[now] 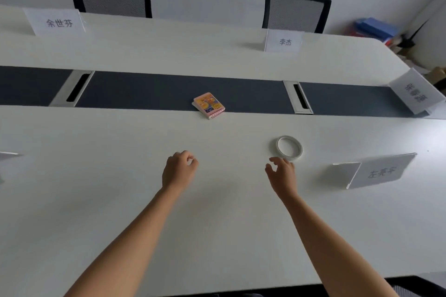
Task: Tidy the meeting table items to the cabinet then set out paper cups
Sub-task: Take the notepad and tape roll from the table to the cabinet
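Both hands are holding nothing: the right hand (281, 171) is hovering, fingers loose, just beside the tape roll (289, 147) on the table (120, 176), the left hand (179, 169) loosely curled. Tidying is likely beginning; pinching the roll is coming next.

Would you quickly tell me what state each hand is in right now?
Left hand: open, fingers loosely curled, holding nothing.
Right hand: open, holding nothing, near the tape roll.

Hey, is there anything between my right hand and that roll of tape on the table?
Nothing visible. The right hand is just short of the tape roll, with only bare table between them. The name card stands off to the right; the notebook lies farther back to the left.
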`<state>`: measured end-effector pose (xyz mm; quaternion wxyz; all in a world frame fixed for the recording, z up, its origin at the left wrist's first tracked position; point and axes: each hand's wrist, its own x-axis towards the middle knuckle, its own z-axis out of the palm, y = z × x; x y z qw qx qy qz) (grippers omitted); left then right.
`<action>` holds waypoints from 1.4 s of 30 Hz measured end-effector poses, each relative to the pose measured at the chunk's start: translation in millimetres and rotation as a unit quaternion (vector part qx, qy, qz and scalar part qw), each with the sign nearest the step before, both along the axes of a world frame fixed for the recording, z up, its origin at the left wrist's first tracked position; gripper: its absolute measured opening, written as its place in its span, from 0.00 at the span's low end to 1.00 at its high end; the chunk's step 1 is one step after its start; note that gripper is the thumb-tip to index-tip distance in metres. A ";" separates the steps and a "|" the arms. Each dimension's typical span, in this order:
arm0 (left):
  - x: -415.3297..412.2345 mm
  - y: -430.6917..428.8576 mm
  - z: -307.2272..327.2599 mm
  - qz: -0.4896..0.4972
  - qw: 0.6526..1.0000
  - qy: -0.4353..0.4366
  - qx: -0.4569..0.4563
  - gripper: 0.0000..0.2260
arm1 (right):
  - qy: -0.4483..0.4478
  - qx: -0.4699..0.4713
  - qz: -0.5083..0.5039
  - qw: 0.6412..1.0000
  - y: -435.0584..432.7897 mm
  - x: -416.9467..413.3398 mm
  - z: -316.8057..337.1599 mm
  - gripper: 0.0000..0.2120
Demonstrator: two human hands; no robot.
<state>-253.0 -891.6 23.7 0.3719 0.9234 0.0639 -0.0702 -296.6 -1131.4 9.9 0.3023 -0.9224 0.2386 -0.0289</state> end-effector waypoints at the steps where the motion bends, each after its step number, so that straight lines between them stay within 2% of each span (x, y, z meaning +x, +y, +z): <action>1: 7.6 -6.4 0.6 -0.008 1.000 0.001 0.011 0.11 | 0.008 -0.002 -0.001 1.000 -6.0 7.1 -0.7 0.14; 10: 77.4 -54.3 -7.1 -0.097 0.986 -0.005 0.136 0.15 | 0.086 -0.030 -0.009 0.996 -53.2 59.7 -11.4 0.18; 18: 139.7 -73.9 -40.3 -0.131 0.970 -0.010 0.207 0.18 | 0.129 -0.058 -0.025 0.990 -69.3 82.3 -36.8 0.14; 26: 197.9 -80.9 -62.0 -0.182 0.947 -0.040 0.263 0.24 | 0.109 -0.055 -0.024 0.992 -64.8 103.0 -45.8 0.14; 31: 208.3 -78.1 -67.0 -0.178 0.940 -0.029 0.290 0.22 | 0.035 -0.037 -0.020 0.999 -54.5 97.8 -36.2 0.12; 33: 199.4 -75.0 -63.1 -0.190 0.926 -0.037 0.323 0.21 | 0.013 -0.026 -0.021 0.999 -47.5 91.0 -31.3 0.12; 39: 128.9 -55.9 -54.8 -0.252 0.857 -0.051 0.447 0.17 | -0.033 0.013 -0.007 0.999 -16.3 61.7 -14.0 0.11; 42: 88.1 -38.7 -57.1 -0.298 0.829 -0.074 0.468 0.09 | -0.048 0.021 0.008 0.999 0.9 42.2 -4.3 0.11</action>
